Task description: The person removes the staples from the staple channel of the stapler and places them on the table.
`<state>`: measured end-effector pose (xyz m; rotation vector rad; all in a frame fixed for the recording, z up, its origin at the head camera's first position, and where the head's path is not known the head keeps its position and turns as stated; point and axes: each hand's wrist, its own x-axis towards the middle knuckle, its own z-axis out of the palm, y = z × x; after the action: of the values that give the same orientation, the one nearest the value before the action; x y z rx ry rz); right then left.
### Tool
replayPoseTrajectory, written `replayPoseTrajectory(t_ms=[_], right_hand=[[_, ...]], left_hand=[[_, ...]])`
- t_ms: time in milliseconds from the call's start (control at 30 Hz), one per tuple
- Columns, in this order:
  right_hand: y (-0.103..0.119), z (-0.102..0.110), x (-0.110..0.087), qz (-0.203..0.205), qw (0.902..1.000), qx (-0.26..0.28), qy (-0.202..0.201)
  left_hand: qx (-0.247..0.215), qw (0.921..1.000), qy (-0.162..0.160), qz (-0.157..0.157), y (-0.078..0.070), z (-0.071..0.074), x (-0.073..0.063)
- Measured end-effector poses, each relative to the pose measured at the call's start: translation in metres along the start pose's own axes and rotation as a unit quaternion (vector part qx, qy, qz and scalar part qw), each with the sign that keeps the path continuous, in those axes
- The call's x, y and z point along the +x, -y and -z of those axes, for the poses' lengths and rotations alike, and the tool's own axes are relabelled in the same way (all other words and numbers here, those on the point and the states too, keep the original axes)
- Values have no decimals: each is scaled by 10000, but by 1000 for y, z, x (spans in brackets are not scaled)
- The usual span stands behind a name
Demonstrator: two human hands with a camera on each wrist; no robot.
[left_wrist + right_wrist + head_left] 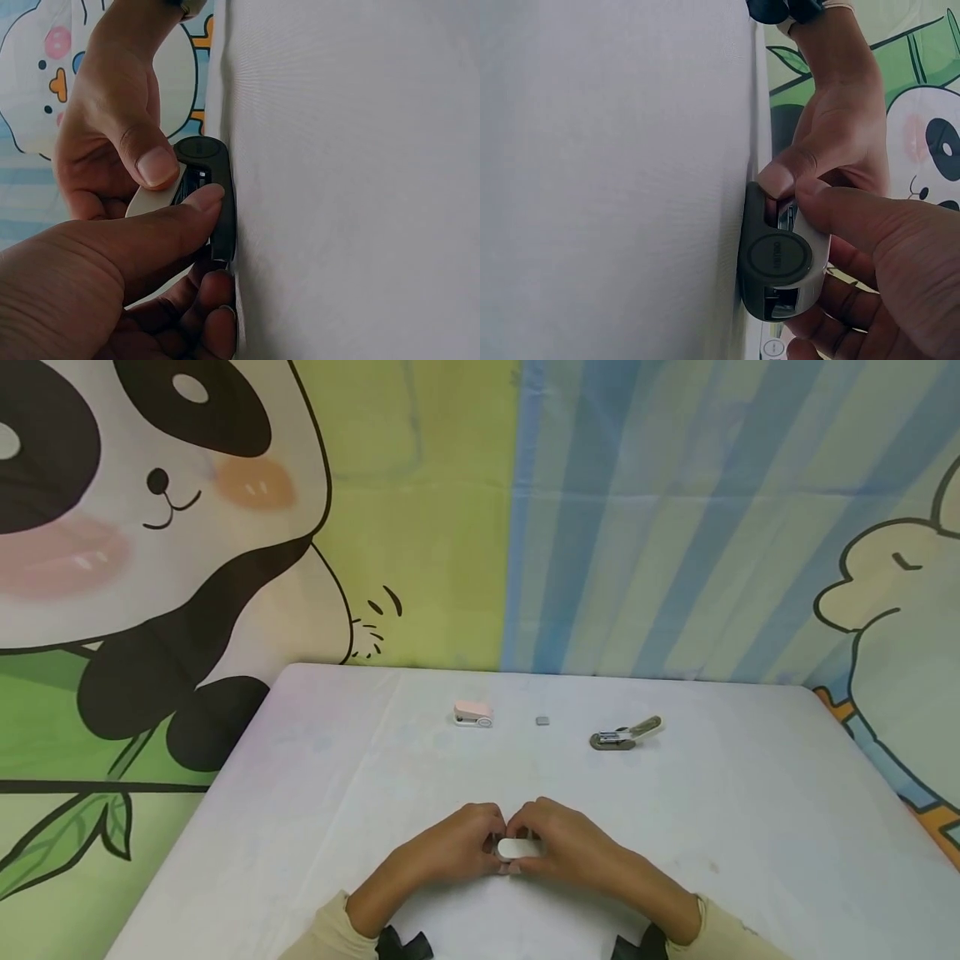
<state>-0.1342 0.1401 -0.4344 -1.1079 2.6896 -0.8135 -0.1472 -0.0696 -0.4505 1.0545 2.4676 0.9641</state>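
Both hands hold one small stapler (520, 848) above the near middle of the table, its white cover up in the head view. In the wrist views its base (751, 240) is dark grey, with a round disc on the side. My left hand (467, 843) grips one end, its thumb (169, 232) against the dark base by the gap under the cover. My right hand (570, 847) grips the cover, with its thumb (154, 161) on the white edge. A metal part shows in the gap between cover and base. Some fingers are hidden behind the stapler.
Farther back on the white-covered table (375, 760) stand a pink and white stapler (472, 714), a tiny grey block (542, 721) and a grey-olive stapler (613, 740) with its top arm raised. A printed cartoon curtain (435, 527) hangs behind the table.
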Motion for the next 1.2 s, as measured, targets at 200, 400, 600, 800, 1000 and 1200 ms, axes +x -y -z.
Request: replayPoseTrajectory(t_ms=[200,400,600,800,1000,1200], right_hand=[[-2,1,-3,426,9988,-229,-69],[-2,1,-3,1237,9881,-904,-134],[-1,2,-2,1519,9835,-951,-235],[0,2,-3,1609,9823,-904,-330],[0,2,-3,1612,9852,-531,-254],[-1,1,-2,1743,9830,-519,-264]], left_hand=[[-130,9998,48,123,-1,2,0],[-222,9996,123,136,0,2,-4],[-74,9999,113,-6,1,1,-3],[-74,9999,121,-2,2,2,1],[-100,9999,124,3,0,2,2],[-296,9994,137,79,0,3,1]])
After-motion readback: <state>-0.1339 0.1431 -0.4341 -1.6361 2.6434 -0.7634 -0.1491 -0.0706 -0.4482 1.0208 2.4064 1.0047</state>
